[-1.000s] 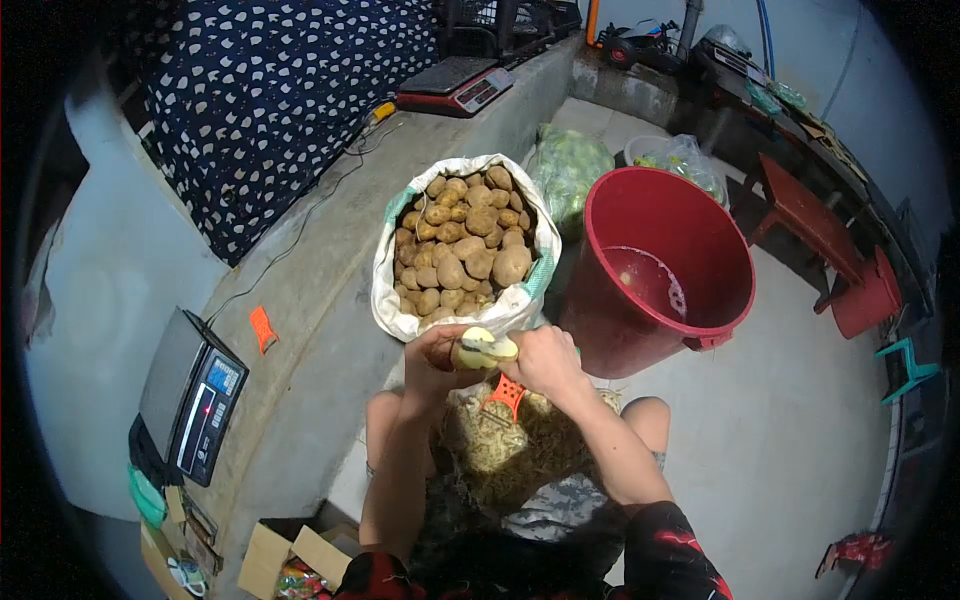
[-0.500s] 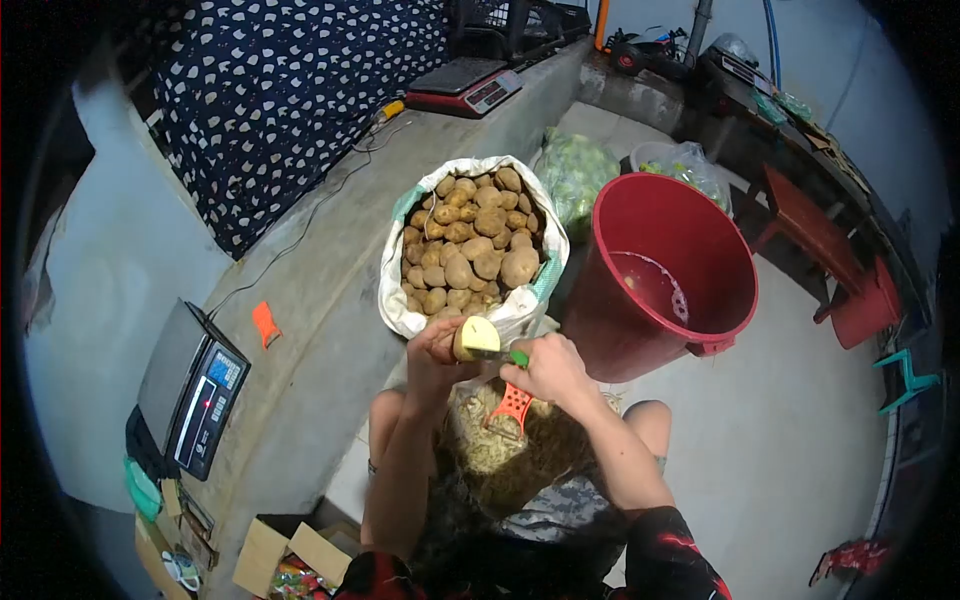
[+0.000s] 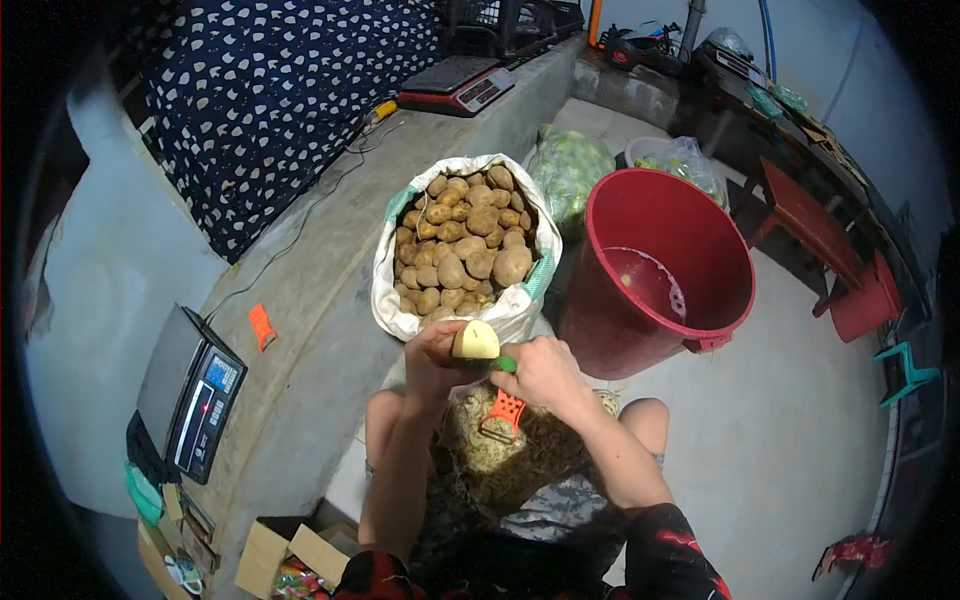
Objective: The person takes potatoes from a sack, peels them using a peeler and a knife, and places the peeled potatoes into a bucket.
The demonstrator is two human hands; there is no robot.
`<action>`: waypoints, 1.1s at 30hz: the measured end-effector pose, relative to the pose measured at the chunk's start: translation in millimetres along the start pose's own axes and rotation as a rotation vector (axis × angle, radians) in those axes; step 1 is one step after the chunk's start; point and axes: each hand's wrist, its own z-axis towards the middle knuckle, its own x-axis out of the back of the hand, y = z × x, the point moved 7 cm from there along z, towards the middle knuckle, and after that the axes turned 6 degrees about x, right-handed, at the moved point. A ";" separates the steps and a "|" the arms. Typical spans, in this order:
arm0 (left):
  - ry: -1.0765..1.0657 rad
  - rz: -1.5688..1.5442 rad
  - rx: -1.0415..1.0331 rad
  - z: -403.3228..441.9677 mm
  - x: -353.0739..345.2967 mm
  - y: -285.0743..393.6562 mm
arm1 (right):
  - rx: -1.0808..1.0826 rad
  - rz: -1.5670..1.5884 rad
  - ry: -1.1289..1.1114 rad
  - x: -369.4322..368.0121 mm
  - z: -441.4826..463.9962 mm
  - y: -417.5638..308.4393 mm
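My left hand (image 3: 430, 358) is wrapped round a potato (image 3: 477, 341), whose pale yellow cut face shows. My right hand (image 3: 548, 375) grips a knife (image 3: 507, 364) by its green handle, close to the potato's lower side; most of the blade is hidden. An orange peeler (image 3: 503, 411) also hangs from the right hand, its head pointing down. Beneath both hands, a heap of peelings (image 3: 475, 455) covers my lap. Just beyond them stands an open white sack (image 3: 390, 290) full of unpeeled potatoes (image 3: 465, 245).
A tall red bin (image 3: 625, 320) with some liquid inside stands right of the sack. Bags of green produce (image 3: 570, 175) lie behind it. On the concrete ledge (image 3: 310, 270) are two scales (image 3: 205, 400) and another orange peeler (image 3: 262, 327). A cardboard box (image 3: 265, 555) sits at lower left.
The knife has moved down and left, from across the cut face to the potato's lower side, and its blade is now mostly out of sight. The peeler shifted slightly left with the right hand.
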 end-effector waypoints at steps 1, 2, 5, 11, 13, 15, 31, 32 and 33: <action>0.050 -0.003 0.030 0.4 3.3 -1.6 | 0.040 0.018 0.013 -0.5 -1.1 -3.5; 0.048 -0.002 0.034 0.2 2.9 -2.6 | 0.030 0.016 0.021 -0.6 -1.5 -2.3; 0.018 -0.032 0.012 0.2 0.2 -1.4 | 0.000 -0.026 0.001 2.4 1.6 -1.9; -0.041 -0.101 -0.084 3.9 6.5 -6.1 | -0.092 -0.037 0.017 -1.6 5.6 12.2; -0.089 -0.094 -0.062 4.1 9.7 -8.1 | -0.084 -0.048 0.013 1.4 3.4 7.1; -0.115 -0.129 -0.066 4.6 9.1 -9.6 | -0.080 -0.058 0.006 5.7 -0.1 2.6; -0.147 -0.155 0.000 -5.5 2.6 -7.6 | -0.366 -0.059 0.071 -7.5 10.6 66.4; -0.102 -0.098 -0.006 -1.9 5.1 -8.9 | -0.324 -0.059 0.085 -5.4 10.2 62.0; -0.055 -0.040 -0.012 1.8 8.1 -9.4 | -0.280 -0.058 0.100 -3.1 11.1 58.0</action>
